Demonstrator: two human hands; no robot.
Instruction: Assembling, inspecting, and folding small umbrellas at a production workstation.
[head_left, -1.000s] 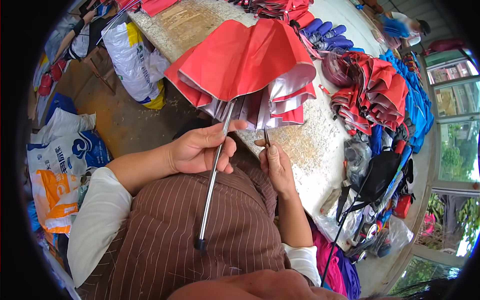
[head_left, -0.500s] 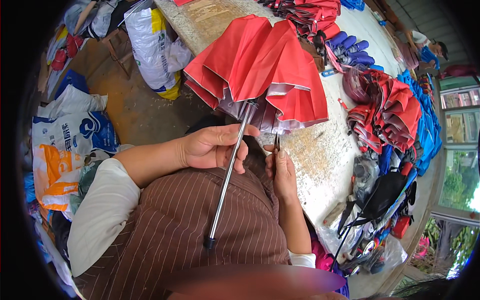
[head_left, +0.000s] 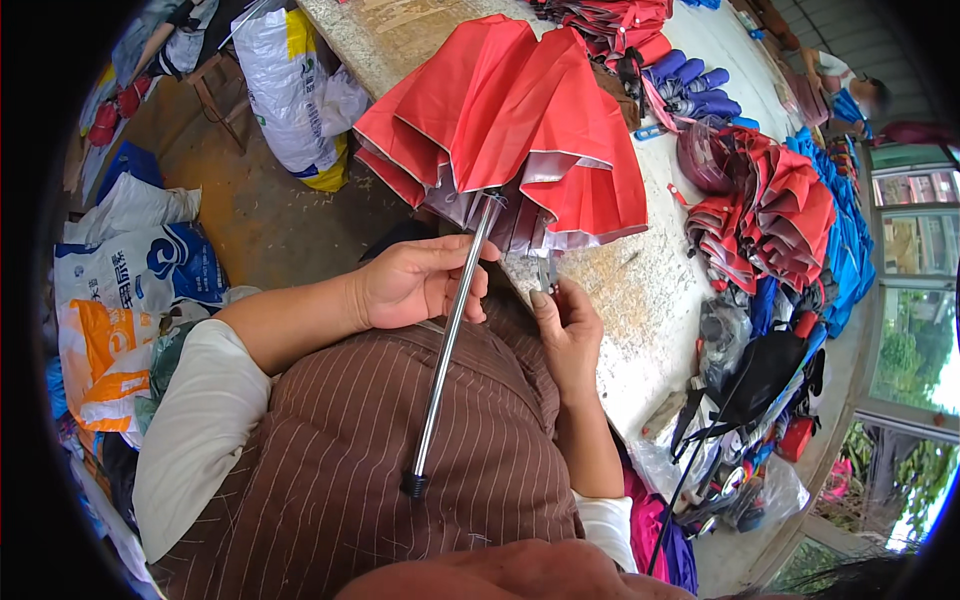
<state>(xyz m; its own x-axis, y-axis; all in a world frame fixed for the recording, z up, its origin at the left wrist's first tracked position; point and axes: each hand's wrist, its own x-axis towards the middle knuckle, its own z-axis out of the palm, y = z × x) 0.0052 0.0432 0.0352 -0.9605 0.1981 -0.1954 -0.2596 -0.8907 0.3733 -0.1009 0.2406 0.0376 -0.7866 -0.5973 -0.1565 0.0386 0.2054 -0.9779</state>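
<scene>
A half-folded red umbrella (head_left: 510, 120) with a silvery underside hangs in front of me, its canopy tilted away over the table's edge. Its bare metal shaft (head_left: 440, 390) slants down toward my apron and ends in a black tip. My left hand (head_left: 405, 285) is closed on the shaft just below the canopy, thumb on one side and curled fingers behind. Right of it, my right hand (head_left: 572, 335) pinches a small metal tool (head_left: 546, 272), its narrow end up against the canopy's lower rim. The tool's exact kind is partly hidden by my fingers.
A worn white table (head_left: 640, 300) carries more red umbrellas (head_left: 765, 205), purple folded umbrellas (head_left: 692, 88) and a black bag (head_left: 755, 385). Blue umbrellas (head_left: 850, 240) lie along its far right. Stuffed sacks (head_left: 295, 100) stand on the floor to the left. Another person (head_left: 845, 95) is at far right.
The umbrella and both hands sit slightly higher and farther left in view. My right hand has turned, and the tool now shows a broader, shiny metal face.
</scene>
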